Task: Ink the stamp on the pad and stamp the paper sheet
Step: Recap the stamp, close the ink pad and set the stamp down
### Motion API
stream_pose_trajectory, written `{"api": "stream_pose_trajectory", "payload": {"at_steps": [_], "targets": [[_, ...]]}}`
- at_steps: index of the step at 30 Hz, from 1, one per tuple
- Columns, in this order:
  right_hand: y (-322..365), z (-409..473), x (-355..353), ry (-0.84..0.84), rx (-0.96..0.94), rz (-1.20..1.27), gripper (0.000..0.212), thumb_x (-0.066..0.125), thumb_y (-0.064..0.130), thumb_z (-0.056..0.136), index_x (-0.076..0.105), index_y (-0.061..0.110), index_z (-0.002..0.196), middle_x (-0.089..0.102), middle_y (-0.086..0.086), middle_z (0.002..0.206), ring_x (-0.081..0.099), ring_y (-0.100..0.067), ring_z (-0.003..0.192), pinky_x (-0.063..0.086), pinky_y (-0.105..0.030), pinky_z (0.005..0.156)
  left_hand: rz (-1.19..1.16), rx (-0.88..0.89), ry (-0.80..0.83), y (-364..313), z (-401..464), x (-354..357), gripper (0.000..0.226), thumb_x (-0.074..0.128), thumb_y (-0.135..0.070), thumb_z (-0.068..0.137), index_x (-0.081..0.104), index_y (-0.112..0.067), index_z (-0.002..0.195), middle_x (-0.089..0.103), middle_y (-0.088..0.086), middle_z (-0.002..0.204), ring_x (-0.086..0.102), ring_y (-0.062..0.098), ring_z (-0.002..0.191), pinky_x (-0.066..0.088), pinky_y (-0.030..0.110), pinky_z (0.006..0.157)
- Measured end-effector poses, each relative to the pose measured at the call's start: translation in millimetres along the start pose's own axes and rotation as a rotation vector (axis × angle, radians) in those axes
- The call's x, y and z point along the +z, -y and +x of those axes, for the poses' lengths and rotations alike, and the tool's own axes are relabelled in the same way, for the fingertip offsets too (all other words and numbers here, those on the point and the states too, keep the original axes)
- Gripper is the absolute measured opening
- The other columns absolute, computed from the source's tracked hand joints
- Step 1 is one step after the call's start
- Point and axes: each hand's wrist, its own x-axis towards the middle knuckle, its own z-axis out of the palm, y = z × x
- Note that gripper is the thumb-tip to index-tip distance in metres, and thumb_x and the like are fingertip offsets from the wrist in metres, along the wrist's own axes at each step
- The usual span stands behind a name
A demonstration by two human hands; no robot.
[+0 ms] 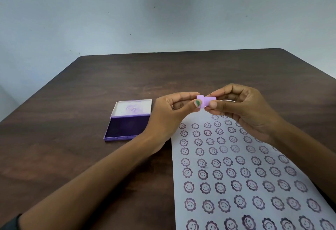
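**Getting the little stamp ready for the ink**

Both hands held one small purple stamp up in the air, above the far end of the paper sheet. The left hand pinched one end of it with thumb and fingers. The right hand pinched the other end the same way. The stamp lay on its side between them. It looked like the person was pulling a cap off or turning the stamp the right way, but that was hard to tell.

The ink pad sat open on the worktop, to the left of the left fingers and a bit lower. Its lid was folded back. The paper lay under and in front of the right fingers, and rows of smiley flower prints nearly filled it.

To do this step well, one hand should take a firm hold of the stamp, with the picture side facing down. Then it should go straight down onto the dark pad, press softly, and lift straight up. An empty spot on the paper would be hard to find, so it was best to pick one first.
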Motion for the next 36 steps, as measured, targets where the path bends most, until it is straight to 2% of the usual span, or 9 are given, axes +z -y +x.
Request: {"api": "stream_pose_trajectory", "payload": {"at_steps": [8, 12, 16, 19, 23, 26, 30, 33, 36], "targets": [[-0.5, 0.0, 0.7, 0.007, -0.029, 0.0, 0.034, 0.081, 0.019, 0.054, 0.07, 0.011, 0.084, 0.075, -0.015, 0.088, 0.072, -0.029, 0.08, 0.057, -0.025, 0.068, 0.029, 0.044, 0.006, 0.0, 1.8, -3.2, 0.026, 0.069, -0.023, 0.082, 0.07, -0.017, 0.108, 0.074, -0.011, 0.095, 0.068, -0.001, 0.088, 0.047, 0.007, 0.069], [-3.6, 1.9, -2.3, 0.006, -0.023, 0.001, 0.033, 0.08, 0.02, 0.059, 0.069, 0.011, 0.089, 0.075, -0.013, 0.09, 0.071, -0.027, 0.081, 0.057, -0.024, 0.067, 0.056, 0.069, 0.007, 1.7, 3.0, -1.7, 0.025, 0.068, -0.02, 0.083, 0.069, -0.017, 0.108, 0.07, -0.018, 0.092, 0.067, -0.004, 0.087, 0.048, 0.007, 0.07], [-7.1, 4.2, -6.2, -0.057, -0.009, 0.039, 0.035, 0.078, 0.022, 0.062, 0.068, 0.009, 0.093, 0.075, -0.011, 0.083, 0.071, -0.02, 0.075, 0.057, -0.022, 0.065, 0.168, 0.106, 0.006, 0.9, 4.0, -4.5, 0.036, 0.066, -0.024, 0.085, 0.063, -0.015, 0.12, 0.067, -0.013, 0.108, 0.062, -0.012, 0.093, 0.048, 0.008, 0.078], [-12.7, 5.3, -5.8, -0.111, 0.01, 0.004, 0.032, 0.075, 0.022, 0.065, 0.068, 0.009, 0.094, 0.074, -0.009, 0.081, 0.069, -0.019, 0.072, 0.058, -0.024, 0.065, 0.334, 0.165, -0.022, -3.9, 4.9, -11.5, 0.039, 0.061, -0.032, 0.088, 0.059, -0.019, 0.125, 0.063, -0.005, 0.126, 0.059, -0.007, 0.104, 0.048, 0.015, 0.091], [-17.3, 4.1, -2.1, -0.162, 0.004, -0.066, 0.035, 0.074, 0.024, 0.065, 0.067, 0.006, 0.094, 0.072, -0.014, 0.085, 0.069, -0.02, 0.072, 0.059, -0.026, 0.066, 0.549, 0.24, -0.05, -14.3, 0.6, -22.3, 0.038, 0.055, -0.036, 0.091, 0.059, -0.021, 0.125, 0.061, -0.004, 0.13, 0.056, 0.006, 0.116, 0.047, 0.033, 0.1], [-18.4, 3.1, -0.9, -0.172, -0.016, -0.114, 0.031, 0.074, 0.025, 0.065, 0.068, 0.008, 0.091, 0.073, -0.012, 0.083, 0.07, -0.021, 0.072, 0.059, -0.025, 0.065, 0.754, 0.191, 0.108, -19.1, -11.7, -25.4, 0.041, 0.05, -0.046, 0.091, 0.056, -0.027, 0.127, 0.057, -0.008, 0.134, 0.049, 0.013, 0.124, 0.032, 0.036, 0.112], [-21.4, 3.8, -1.6, -0.167, -0.044, -0.172, 0.027, 0.074, 0.024, 0.068, 0.068, 0.01, 0.09, 0.074, -0.007, 0.079, 0.07, -0.021, 0.071, 0.059, -0.024, 0.064, 1.056, 0.146, 0.442, -16.1, -40.7, -21.7, 0.075, 0.041, -0.07, 0.082, 0.031, -0.03, 0.143, 0.028, -0.008, 0.155, 0.014, 0.013, 0.143, -0.003, 0.031, 0.11], [-22.7, 5.5, -3.7, -0.16, -0.056, -0.201, 0.028, 0.074, 0.026, 0.067, 0.068, 0.011, 0.089, 0.074, -0.007, 0.078, 0.071, -0.022, 0.07, 0.058, -0.024, 0.064, 1.079, 0.126, 0.57, -10.0, -59.8, -18.3, 0.093, 0.036, -0.079, 0.077, 0.007, -0.027, 0.149, 0.004, -0.007, 0.16, -0.001, 0.007, 0.145, -0.013, 0.027, 0.109], [-22.9, 9.6, -6.5, -0.162, -0.055, -0.22, 0.028, 0.074, 0.025, 0.067, 0.068, 0.01, 0.089, 0.074, -0.007, 0.078, 0.071, -0.022, 0.07, 0.058, -0.023, 0.064, 1.114, 0.109, 0.62, -5.4, -65.6, -12.7, 0.101, 0.037, -0.079, 0.077, -0.007, -0.023, 0.149, -0.012, -0.006, 0.159, -0.015, 0.008, 0.144, -0.015, 0.029, 0.113]]}}
